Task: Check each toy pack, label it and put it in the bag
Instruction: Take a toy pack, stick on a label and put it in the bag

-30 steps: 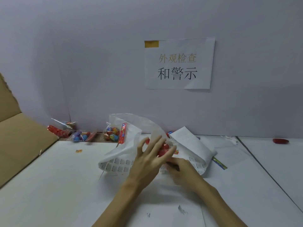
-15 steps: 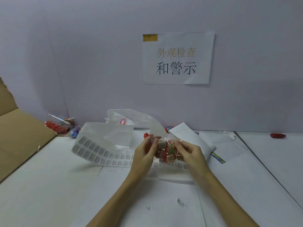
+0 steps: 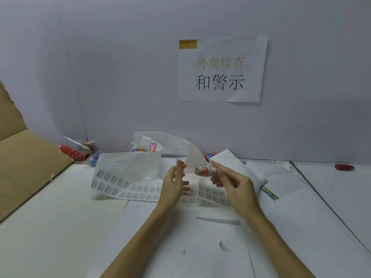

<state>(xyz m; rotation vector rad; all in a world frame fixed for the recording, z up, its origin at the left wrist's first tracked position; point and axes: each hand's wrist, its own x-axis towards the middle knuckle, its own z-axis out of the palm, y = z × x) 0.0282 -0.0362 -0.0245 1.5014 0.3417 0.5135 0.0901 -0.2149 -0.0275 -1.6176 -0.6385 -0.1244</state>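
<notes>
White paper-covered desk (image 3: 60, 227), right hand (image 3: 234, 182) pinching crinkly clear toy pack (image 3: 204, 170), left hand (image 3: 173, 183) open beside it, curling label sheet (image 3: 124, 177) beneath.

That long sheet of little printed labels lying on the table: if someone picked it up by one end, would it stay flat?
Probably not. The label sheet already curls up at its left end and bends over itself, so it looks thin and floppy. It likely weighs little and would sag or fold. Its backing looks smooth, so it may slide easily on the table.

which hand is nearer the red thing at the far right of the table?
Right. The right hand, holding a toy pack, sits mid-table, well left of the red thing. The left hand is farther left again.
</notes>
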